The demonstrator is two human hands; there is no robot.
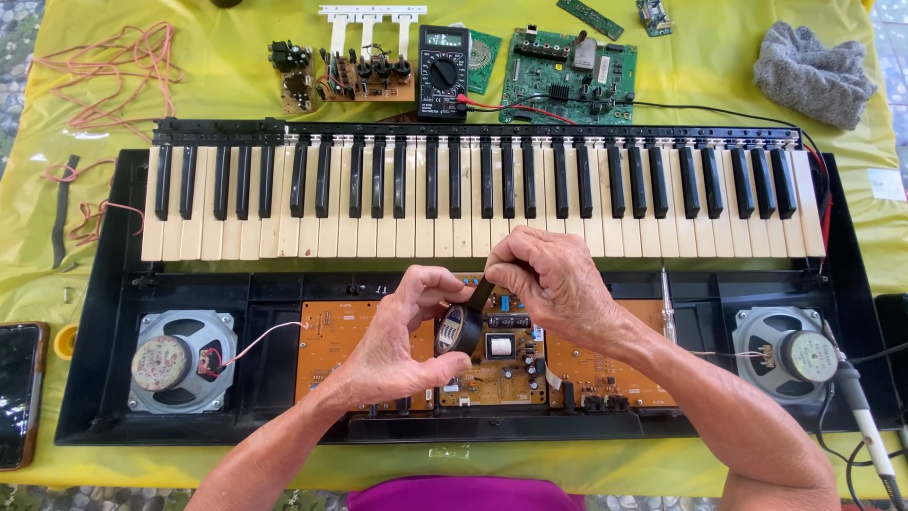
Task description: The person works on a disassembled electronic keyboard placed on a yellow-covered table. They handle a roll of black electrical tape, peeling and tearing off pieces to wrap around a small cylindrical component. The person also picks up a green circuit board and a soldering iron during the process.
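From the head camera I look straight down on my two hands, which meet above the middle of the opened keyboard case (104, 378). My left hand (397, 341) comes up from the lower left with the wrist bent, and its thumb and fingers are closed around a roll of black tape (460, 328), which stands on its edge just over the brown circuit board (492, 364) in the centre of the case. My right hand (553, 284) comes from the lower right, the forearm crossing over the right part of the case, and its thumb and forefinger are pinched shut on the loose end of the tape (480, 291), which runs up from the roll in a short dark strip. The two hands are almost touching, just below the row of white and black keys (378, 203). On each side of the case lies one round speaker, the left speaker (180, 361) with a thin red wire and the right speaker (783, 355). Behind the keys, on the yellow cloth (227, 85), stand a black multimeter (443, 72) and a green circuit board (567, 66), and a grey rag (815, 74) lies at the far right. A dark phone (19, 393) lies at the left edge.
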